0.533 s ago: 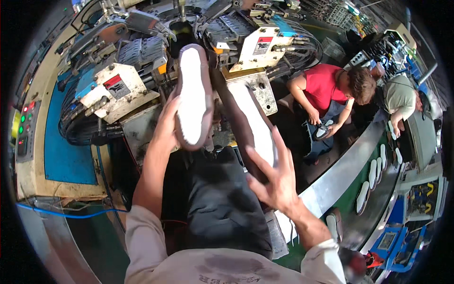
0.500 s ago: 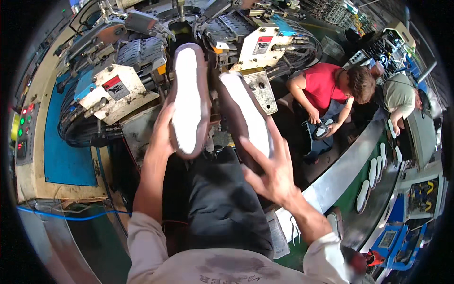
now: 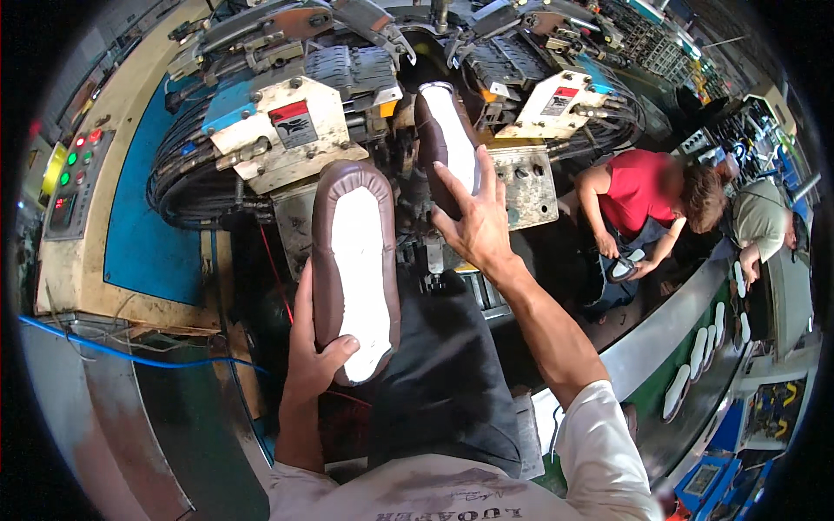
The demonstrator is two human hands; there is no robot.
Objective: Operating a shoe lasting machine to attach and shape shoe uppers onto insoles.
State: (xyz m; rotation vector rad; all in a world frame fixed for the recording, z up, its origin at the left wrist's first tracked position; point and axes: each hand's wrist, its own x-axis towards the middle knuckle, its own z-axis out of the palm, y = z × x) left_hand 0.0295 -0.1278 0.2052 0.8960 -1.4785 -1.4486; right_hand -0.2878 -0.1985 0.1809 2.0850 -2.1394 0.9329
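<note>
My left hand grips the heel end of a brown shoe upper, its white insole board facing up and its toe pointing away from me. The thumb presses on the white board. A second brown shoe upper, also white side up, is at the middle of the machine, between its two side blocks. My right hand holds this one near its heel end, fingers along the side and over the white board. The machine's parts beneath it are partly hidden.
A control panel with lit buttons stands at the left, and a blue hose runs below it. To the right a co-worker in a red top handles a shoe. Several shoes lie along a green conveyor.
The right-hand shoe has moved forward into the machine's middle. The left-hand shoe has come back nearer to me, and my left thumb now lies over its white board. The view has shifted left.
</note>
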